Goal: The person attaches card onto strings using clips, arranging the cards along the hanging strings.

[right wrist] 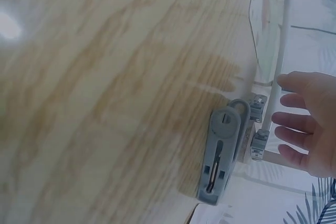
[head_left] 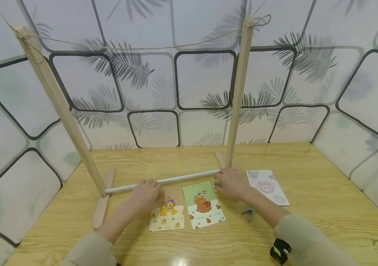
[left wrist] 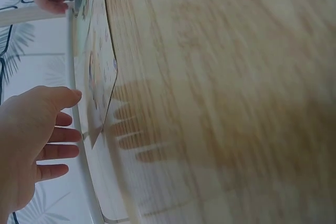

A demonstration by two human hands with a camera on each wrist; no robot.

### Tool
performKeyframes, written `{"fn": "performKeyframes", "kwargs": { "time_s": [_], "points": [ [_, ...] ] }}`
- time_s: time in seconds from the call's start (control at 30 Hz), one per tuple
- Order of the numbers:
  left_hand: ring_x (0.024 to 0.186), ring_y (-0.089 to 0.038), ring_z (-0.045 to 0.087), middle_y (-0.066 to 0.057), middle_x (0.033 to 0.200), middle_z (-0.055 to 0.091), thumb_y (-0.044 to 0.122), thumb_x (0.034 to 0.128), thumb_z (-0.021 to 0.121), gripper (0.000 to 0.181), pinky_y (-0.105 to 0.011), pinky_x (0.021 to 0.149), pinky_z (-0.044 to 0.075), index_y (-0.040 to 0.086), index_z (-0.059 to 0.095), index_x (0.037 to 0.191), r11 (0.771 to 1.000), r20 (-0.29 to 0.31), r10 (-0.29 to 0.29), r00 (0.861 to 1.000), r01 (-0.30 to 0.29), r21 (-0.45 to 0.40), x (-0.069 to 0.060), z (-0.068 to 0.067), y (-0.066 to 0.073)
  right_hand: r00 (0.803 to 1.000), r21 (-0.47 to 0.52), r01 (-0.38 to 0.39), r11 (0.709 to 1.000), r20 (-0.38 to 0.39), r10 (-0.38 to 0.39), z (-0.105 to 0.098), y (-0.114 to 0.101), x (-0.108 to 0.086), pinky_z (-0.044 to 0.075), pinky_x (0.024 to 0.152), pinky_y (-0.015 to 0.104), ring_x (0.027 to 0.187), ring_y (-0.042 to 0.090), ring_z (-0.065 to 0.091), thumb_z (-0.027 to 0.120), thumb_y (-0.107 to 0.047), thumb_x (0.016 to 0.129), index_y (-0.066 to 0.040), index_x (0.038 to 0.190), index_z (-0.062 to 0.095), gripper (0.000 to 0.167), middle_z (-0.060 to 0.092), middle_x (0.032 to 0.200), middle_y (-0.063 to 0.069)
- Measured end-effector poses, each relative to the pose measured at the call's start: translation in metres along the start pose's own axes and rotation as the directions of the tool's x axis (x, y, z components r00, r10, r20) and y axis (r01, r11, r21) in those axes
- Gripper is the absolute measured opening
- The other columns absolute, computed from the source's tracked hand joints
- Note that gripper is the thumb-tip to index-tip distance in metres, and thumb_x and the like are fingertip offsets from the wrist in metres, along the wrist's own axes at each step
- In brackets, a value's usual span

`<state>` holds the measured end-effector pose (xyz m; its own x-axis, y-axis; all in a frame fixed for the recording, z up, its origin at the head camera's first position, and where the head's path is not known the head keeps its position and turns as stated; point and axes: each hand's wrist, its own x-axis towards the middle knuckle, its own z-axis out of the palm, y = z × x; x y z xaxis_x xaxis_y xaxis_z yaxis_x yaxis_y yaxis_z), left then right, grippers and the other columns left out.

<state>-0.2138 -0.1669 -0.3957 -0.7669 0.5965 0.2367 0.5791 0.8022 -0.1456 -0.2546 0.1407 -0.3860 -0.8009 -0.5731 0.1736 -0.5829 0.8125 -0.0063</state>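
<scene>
My left hand [head_left: 147, 195] is over the white rod [head_left: 189, 177] that runs low between two wooden posts, left of a lion card [head_left: 167, 210]. In the left wrist view its fingers are spread and relaxed, with nothing held. A bear card [head_left: 203, 205] lies between my hands. My right hand [head_left: 232, 183] is at the rod's right end, by the foot of the right post [head_left: 239, 92]. Its fingers are loosely bent around no object in the right wrist view. Below it are grey clothespins [right wrist: 216, 156]; whether the fingertips touch the rod, I cannot tell.
A twine [head_left: 142, 48] sags between the tops of the left post [head_left: 62, 111] and the right one. On the right lies a card with a pink animal [head_left: 265, 187], with a grey clothespin [head_left: 249, 213] nearby. Patterned walls enclose the wooden table [head_left: 209, 247].
</scene>
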Motion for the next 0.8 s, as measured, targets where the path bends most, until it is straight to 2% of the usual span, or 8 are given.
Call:
{"fn": "performKeyframes", "kwargs": {
  "time_s": [0.17, 0.4, 0.63, 0.7, 0.8],
  "points": [
    [0.069, -0.015, 0.048, 0.000, 0.075, 0.056, 0.022, 0.0825, 0.062, 0.015, -0.028, 0.062, 0.039, 0.012, 0.053, 0.077, 1.000, -0.006, -0.004, 1.000, 0.004, 0.000, 0.0021, 0.0005, 0.0017, 1.000, -0.006, -0.012, 1.000, 0.029, 0.013, 0.0022, 0.0009, 0.0028, 0.044, 0.081, 0.044, 0.091, 0.025, 0.054, 0.064, -0.026, 0.086, -0.008, 0.106, 0.065, 0.027, 0.062, 0.100, 0.007],
    [0.074, -0.018, 0.051, -0.005, 0.085, 0.062, 0.026, 0.0841, 0.062, 0.019, -0.032, 0.068, 0.043, 0.008, 0.058, 0.088, 0.999, 0.062, -0.040, 0.997, 0.041, -0.010, 0.0060, 0.0004, 0.0036, 0.999, -0.030, -0.014, 0.999, 0.038, 0.015, 0.0050, 0.0021, 0.0058, 0.044, 0.077, 0.043, 0.086, 0.022, 0.053, 0.065, -0.028, 0.085, -0.008, 0.103, 0.066, 0.026, 0.062, 0.095, 0.005],
    [0.074, -0.020, 0.050, -0.006, 0.086, 0.062, 0.030, 0.0838, 0.065, 0.027, -0.036, 0.072, 0.043, 0.005, 0.059, 0.092, 0.998, 0.111, -0.054, 0.992, 0.057, -0.024, 0.0078, -0.0017, 0.0044, 0.999, -0.047, -0.021, 0.999, 0.029, 0.022, 0.0080, 0.0039, 0.0059, 0.039, 0.090, 0.054, 0.095, 0.028, 0.054, 0.066, -0.029, 0.085, -0.008, 0.100, 0.066, 0.026, 0.063, 0.098, 0.007],
    [0.075, -0.020, 0.050, -0.007, 0.087, 0.062, 0.032, 0.0840, 0.065, 0.030, -0.036, 0.072, 0.043, 0.005, 0.059, 0.094, 0.999, 0.120, -0.048, 0.992, 0.050, -0.020, 0.0077, -0.0016, 0.0043, 0.999, -0.065, -0.024, 0.998, 0.024, 0.026, 0.0079, 0.0036, 0.0059, 0.040, 0.088, 0.051, 0.093, 0.026, 0.054, 0.067, -0.030, 0.084, -0.009, 0.097, 0.067, 0.025, 0.063, 0.095, 0.007],
    [0.076, -0.020, 0.051, -0.008, 0.090, 0.063, 0.035, 0.0842, 0.065, 0.034, -0.037, 0.074, 0.043, 0.004, 0.059, 0.097, 0.999, 0.133, -0.044, 0.990, 0.047, -0.021, 0.0076, -0.0011, 0.0040, 1.000, -0.090, -0.026, 0.996, 0.007, 0.027, 0.0076, 0.0026, 0.0060, 0.041, 0.078, 0.043, 0.085, 0.023, 0.052, 0.068, -0.031, 0.083, -0.011, 0.091, 0.067, 0.021, 0.063, 0.090, 0.005]
  ]
}}
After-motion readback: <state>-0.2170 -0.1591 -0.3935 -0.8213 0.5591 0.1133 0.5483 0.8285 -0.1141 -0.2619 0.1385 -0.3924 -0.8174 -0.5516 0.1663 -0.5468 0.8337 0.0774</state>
